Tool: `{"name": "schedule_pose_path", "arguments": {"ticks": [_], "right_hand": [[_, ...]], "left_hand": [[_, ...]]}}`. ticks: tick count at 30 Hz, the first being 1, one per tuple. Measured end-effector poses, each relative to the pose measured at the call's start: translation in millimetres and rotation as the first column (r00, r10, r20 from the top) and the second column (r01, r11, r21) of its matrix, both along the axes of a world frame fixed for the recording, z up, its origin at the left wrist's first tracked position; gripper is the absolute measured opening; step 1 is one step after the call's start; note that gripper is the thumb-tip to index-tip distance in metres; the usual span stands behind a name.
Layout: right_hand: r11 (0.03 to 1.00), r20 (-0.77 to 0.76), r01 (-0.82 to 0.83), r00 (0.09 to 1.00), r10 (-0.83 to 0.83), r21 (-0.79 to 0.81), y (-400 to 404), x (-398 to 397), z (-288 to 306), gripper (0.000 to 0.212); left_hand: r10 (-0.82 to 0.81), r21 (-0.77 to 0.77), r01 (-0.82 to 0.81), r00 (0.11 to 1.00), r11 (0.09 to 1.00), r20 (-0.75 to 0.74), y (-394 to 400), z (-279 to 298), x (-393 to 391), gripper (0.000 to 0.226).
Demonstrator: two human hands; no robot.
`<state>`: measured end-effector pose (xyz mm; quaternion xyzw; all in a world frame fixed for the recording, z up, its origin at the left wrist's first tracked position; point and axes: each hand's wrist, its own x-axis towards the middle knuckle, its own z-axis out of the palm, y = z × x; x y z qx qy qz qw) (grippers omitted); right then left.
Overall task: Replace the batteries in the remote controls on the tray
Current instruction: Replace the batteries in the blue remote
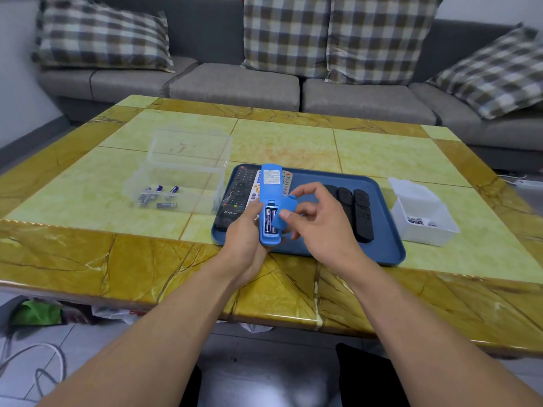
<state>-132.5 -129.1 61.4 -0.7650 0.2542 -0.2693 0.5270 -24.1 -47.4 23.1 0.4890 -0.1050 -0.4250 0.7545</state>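
Observation:
My left hand point(245, 230) grips a blue remote point(271, 189) back side up, above the near left part of the blue tray point(388, 254). Its battery bay is uncovered and holds two batteries point(271, 220). My right hand point(316, 221) pinches the blue battery cover point(285, 208) between thumb and fingers, right beside the bay. On the tray lie a large black remote point(236, 192), a white remote point(256, 186) partly hidden under the blue one, and three slim black remotes point(357, 210).
A clear box point(188, 171) with several loose batteries point(160, 195) stands left of the tray. A white lidded box point(423, 212) holding batteries point(415, 221) stands to the right. A grey sofa with checked cushions runs behind the tiled table.

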Motion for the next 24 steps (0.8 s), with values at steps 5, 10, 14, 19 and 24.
{"name": "schedule_pose_path", "arguments": {"ticks": [5, 10, 14, 19, 24], "right_hand": [[0.999, -0.019, -0.05, 0.999, 0.05, 0.018, -1.0, 1.9, -3.2, 0.03], [0.989, -0.11, -0.056, 0.993, 0.04, -0.137, -8.0, 2.4, -13.2, 0.029], [0.924, -0.243, -0.04, 0.968, -0.058, -0.38, -13.7, 1.6, -14.9, 0.04], [0.702, -0.449, -0.175, 0.864, -0.227, -0.69, -4.5, -1.4, -4.9, 0.035], [0.642, -0.502, -0.248, 0.828, -0.248, -0.726, 19.7, 3.3, -7.1, 0.044]], "left_hand": [[-0.032, -0.059, 0.028, 0.997, 0.998, -0.066, -2.6, 3.2, -2.0, 0.041], [-0.025, 0.012, 0.027, 0.994, 1.0, -0.109, -3.9, 2.0, -4.0, 0.048], [-0.029, 0.005, 0.029, 0.995, 1.0, -0.091, -2.2, 3.2, -4.6, 0.048], [-0.018, -0.027, 0.015, 0.992, 1.0, -0.121, 1.6, 5.7, -4.5, 0.05], [0.021, -0.037, -0.024, 0.996, 0.999, -0.082, 6.8, 9.5, 0.2, 0.044]]}}
